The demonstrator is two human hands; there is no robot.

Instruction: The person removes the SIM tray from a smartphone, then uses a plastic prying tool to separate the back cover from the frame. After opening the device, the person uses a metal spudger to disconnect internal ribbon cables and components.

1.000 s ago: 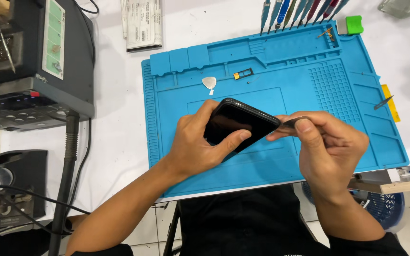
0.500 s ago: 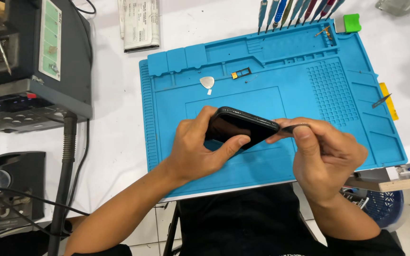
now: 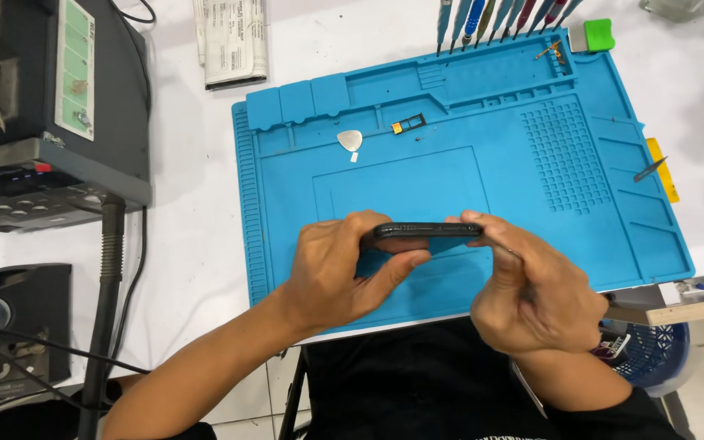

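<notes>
A white printed paper packet [image 3: 234,42] lies flat on the white bench [image 3: 197,187], just beyond the far left corner of the blue silicone work mat [image 3: 580,204]. A pale green label strip [image 3: 73,69] runs down the top of the grey bench machine [image 3: 50,106] at far left. Above the mat's near half, the slim black smartphone [image 3: 427,231] is seen edge-on, its long axis running left to right. The left hand [image 3: 344,273] clamps its left end and the right hand [image 3: 531,285] its right end.
</notes>
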